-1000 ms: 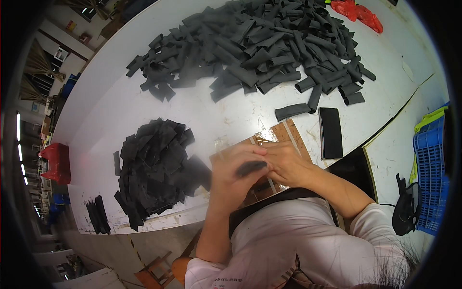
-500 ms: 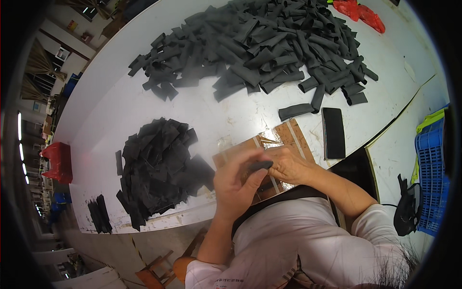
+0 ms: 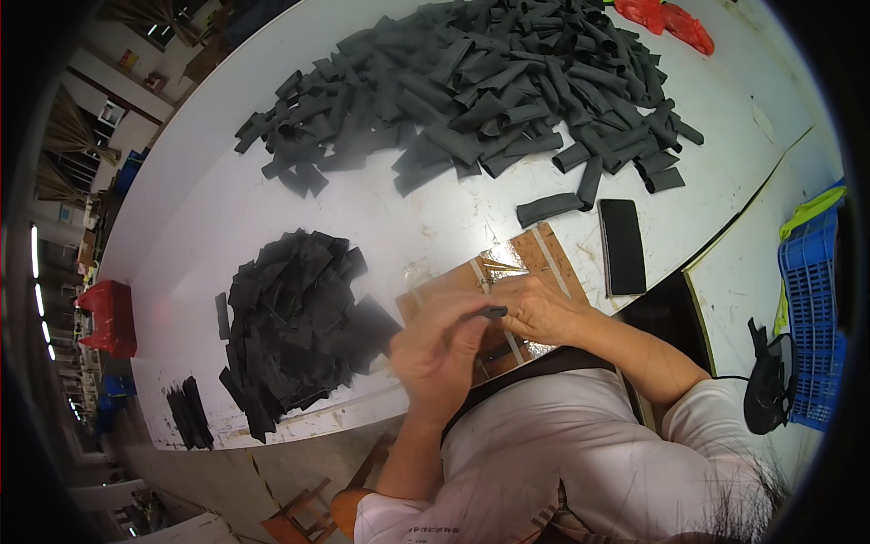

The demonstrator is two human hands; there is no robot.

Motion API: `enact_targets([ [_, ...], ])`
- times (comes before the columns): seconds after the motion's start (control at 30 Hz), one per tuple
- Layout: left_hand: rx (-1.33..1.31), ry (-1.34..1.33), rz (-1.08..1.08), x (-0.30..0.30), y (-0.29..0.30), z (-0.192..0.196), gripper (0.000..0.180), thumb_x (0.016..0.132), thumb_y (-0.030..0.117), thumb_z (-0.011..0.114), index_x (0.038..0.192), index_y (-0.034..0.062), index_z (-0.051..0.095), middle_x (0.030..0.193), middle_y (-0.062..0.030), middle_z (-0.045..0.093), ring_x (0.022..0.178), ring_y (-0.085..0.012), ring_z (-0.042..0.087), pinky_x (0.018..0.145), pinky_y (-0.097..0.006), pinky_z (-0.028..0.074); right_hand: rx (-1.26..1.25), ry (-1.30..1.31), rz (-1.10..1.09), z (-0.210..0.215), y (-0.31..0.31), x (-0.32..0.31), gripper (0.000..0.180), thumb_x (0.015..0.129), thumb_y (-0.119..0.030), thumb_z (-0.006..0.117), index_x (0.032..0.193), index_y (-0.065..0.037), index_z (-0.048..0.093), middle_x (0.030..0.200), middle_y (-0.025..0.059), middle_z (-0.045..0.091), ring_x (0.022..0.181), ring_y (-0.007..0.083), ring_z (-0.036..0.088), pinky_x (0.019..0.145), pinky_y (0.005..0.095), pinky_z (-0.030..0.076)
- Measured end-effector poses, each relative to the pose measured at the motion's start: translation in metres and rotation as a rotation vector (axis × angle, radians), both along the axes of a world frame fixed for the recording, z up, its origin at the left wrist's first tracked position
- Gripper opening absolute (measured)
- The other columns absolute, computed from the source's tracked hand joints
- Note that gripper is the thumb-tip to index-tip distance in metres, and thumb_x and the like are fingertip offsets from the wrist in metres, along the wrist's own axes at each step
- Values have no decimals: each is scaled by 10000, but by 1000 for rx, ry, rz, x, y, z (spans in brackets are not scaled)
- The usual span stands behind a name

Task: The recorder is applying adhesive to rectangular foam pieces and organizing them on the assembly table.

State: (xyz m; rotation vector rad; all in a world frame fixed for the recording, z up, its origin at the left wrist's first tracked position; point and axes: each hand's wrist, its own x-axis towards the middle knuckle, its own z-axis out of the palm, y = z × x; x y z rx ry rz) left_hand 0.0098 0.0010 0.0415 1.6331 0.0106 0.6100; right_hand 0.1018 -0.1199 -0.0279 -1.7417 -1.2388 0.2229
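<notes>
Over the board at the table's front edge, my left hand [image 3: 435,349] is closed around a small black fabric piece [image 3: 490,312]; its end shows between thumb and fingers. Right beside it, my right hand [image 3: 541,313] has its fingers curled inward above the brown taped board [image 3: 553,254]. Whatever those right fingers hold is hidden. To the left lies a heap of flat black fabric pieces [image 3: 294,317]. Farther back spreads a large pile of dark grey fabric tubes [image 3: 507,91], with one loose tube [image 3: 549,209] nearest the board.
A black phone [image 3: 623,247] lies right of the board. On the far right stands a blue plastic basket [image 3: 811,308], with a black item [image 3: 768,385] against it. A red container [image 3: 107,317] is at the left, and a red plastic bag [image 3: 666,20] at the back right.
My left hand has shifted slightly left, away from the right hand, and the black piece now shows as a narrower end. My right hand stays nearly in place.
</notes>
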Motion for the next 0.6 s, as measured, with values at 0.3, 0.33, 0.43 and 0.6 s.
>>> enact_targets([
  [0.3, -555, -126, 30, -9, 11, -20, 154, 802, 118, 563, 875, -16, 556, 866, -156, 580, 821, -235, 541, 780, -350, 422, -265, -145, 52, 52, -5, 6, 137, 704, -122, 572, 752, -18, 497, 642, 117, 471, 657, 298, 509, 585, 389, 409],
  [0.33, -553, -125, 31, -10, 13, -20, 154, 802, 118, 563, 875, -16, 556, 866, -156, 580, 821, -235, 541, 780, -350, 422, -285, -153, 54, 55, -6, 6, 146, 707, -131, 577, 745, -17, 494, 644, 117, 471, 657, 297, 509, 585, 389, 409],
  [0.43, -585, -150, 10, -11, 18, -22, 155, 804, 130, 557, 873, -9, 553, 856, -141, 578, 818, -251, 534, 789, -366, 415, -308, -162, 59, 67, -7, 6, 140, 710, -142, 580, 763, -26, 525, 665, 118, 515, 649, 302, 534, 570, 393, 420],
  [0.6, -682, -196, 18, -10, 22, -17, 161, 808, 149, 554, 862, -2, 547, 827, -132, 571, 802, -258, 528, 774, -391, 412, -273, -149, 70, 68, -8, 4, 125, 711, -144, 576, 789, -48, 562, 688, 108, 562, 644, 299, 562, 554, 392, 433],
])
